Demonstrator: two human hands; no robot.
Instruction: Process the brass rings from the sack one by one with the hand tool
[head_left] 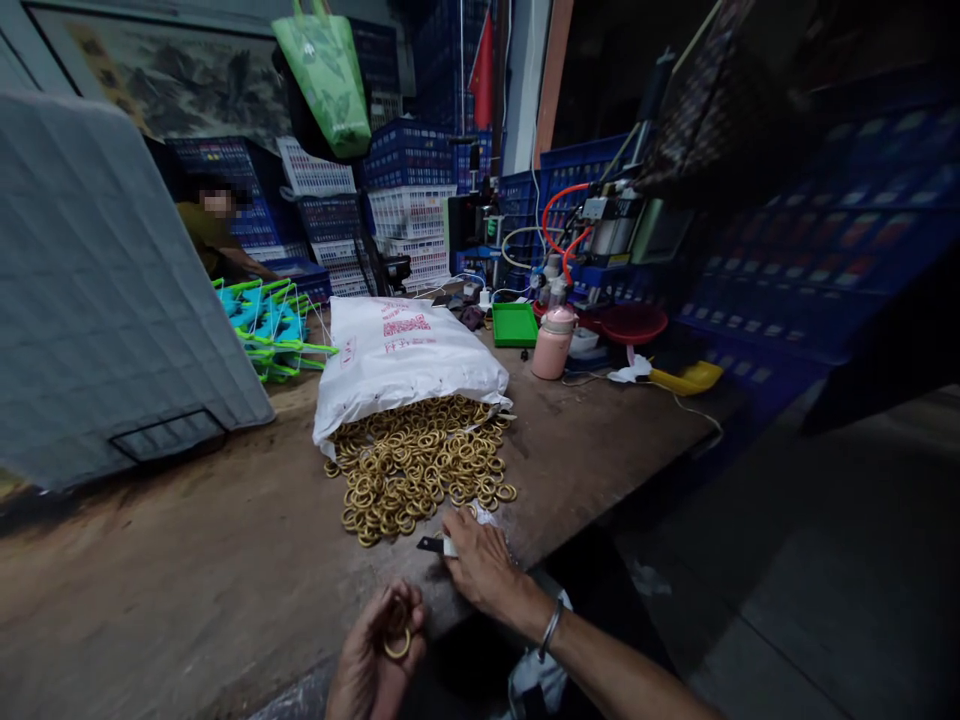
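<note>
A pile of brass-coloured rings [420, 465] spills from a white sack [409, 355] lying on the worn wooden table [187, 580]. My left hand [375, 655], near the table's front edge, is curled around several of these rings. My right hand [480, 565] rests on the table just in front of the pile, fingers pressed down on a small white piece with a dark tip [435, 545]. A metal bracelet sits on my right wrist.
A grey quilted panel [105, 290] leans at the left. Behind it sits another person [214, 235] beside green and blue plastic parts [270, 325]. At the back stand a pink bottle [553, 342], a green tray [514, 324], a red bowl [634, 322], a machine with hoses and stacked crates.
</note>
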